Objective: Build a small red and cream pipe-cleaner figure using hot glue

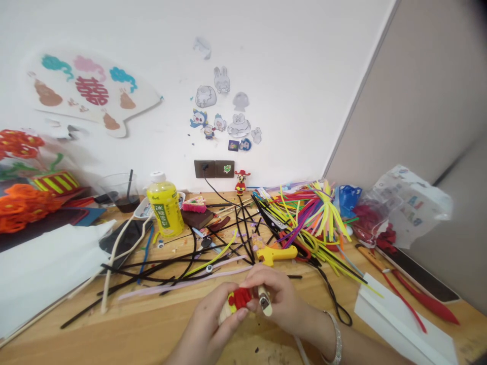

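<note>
Low in the middle, my left hand (213, 314) is closed around a small fuzzy red and yellow craft piece (239, 299) that looks made of pipe cleaners. Part of it is hidden by my fingers. My right hand (279, 294) touches the piece's right side and grips a small cream-coloured tool with a silver metal part (264, 300), whose exact kind I cannot make out. Just beyond my hands lie a yellow glue gun (276, 253) and a loose googly eye (209, 268). A finished red-hatted figure (241, 182) stands by the wall.
Black pipe cleaners (178, 263) criss-cross the table, with a bundle of coloured ones (315, 213) at right. A yellow drink bottle (165, 205) and plastic cup (124, 195) stand at left. Scissors with red handles (424, 296) and white paper (403, 324) lie right.
</note>
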The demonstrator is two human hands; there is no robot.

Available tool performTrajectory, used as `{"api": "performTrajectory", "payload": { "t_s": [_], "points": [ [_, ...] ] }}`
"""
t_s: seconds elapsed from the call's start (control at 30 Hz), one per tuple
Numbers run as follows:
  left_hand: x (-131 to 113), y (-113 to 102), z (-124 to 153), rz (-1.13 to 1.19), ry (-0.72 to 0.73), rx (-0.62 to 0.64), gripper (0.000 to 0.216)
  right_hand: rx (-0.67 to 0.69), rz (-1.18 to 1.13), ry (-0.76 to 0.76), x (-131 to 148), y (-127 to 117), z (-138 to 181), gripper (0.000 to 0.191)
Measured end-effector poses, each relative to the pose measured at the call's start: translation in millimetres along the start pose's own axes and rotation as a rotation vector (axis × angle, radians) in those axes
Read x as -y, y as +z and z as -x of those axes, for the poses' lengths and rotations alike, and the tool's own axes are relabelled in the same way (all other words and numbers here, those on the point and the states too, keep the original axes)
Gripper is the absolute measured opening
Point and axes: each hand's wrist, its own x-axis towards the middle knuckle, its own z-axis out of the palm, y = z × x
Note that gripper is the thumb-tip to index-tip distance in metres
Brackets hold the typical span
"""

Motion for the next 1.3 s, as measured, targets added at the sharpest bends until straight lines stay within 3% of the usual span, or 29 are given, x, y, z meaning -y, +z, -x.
{"api": "performTrajectory", "payload": {
  "t_s": [0.27,0.57,1.13,1.3],
  "points": [
    [4,-6,0,-0.158,0.095,0.056,0.013,0.012,0.021,0.044,6,-2,-2,0.024],
    [3,-8,-2,-0.223,0.089,0.055,0.013,-0.091,-0.045,0.263,5,3,4,0.014],
    [-2,0,-2,0.021,-0.028,0.018,0.017,-0.072,0.084,0.081,8,2,0,0.015],
    [-2,-2,-2,-0.013,-0.029,0.001,0.015,-0.114,0.032,0.133,8,5,2,0.012]
  ]
}}
